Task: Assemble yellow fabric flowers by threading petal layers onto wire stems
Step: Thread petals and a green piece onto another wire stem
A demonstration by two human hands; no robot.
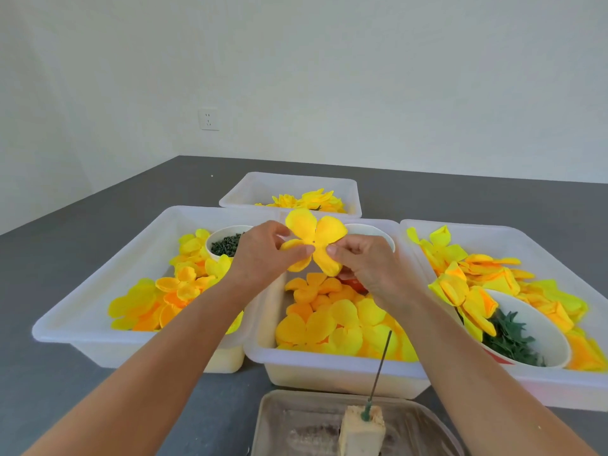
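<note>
The left hand [263,251] pinches the left side of a yellow petal layer [314,240] between thumb and curled fingers, and the right hand [365,261] pinches its right side the same way, so the four-lobed piece is stretched flat and upright between them, facing the camera. Both thumb tips sit just beside the small dark hole at its centre, one to either side, which probably keeps the fabric taut there so the hole can be found and aimed. The layer hangs in the air above the middle bin [329,360], well apart from the wire stem [381,366], which stands tilted up out of a pale block [362,426] set in a shallow tray [279,419] close to the person; planted that way the stem needs no hand, leaving both free for the fabric. Nothing appears to be threaded on the stem yet, so this looks like the start of a flower. Around the hands, loose yellow and orange petals fill the middle bin, the left bin [98,317] and the right bin [543,386], each sort within easy reach; a small cup [223,245] of dark bits and a white bowl [543,327] of green leaf pieces rest among them, and a far bin [289,185] holds what seem to be finished blooms.
</note>
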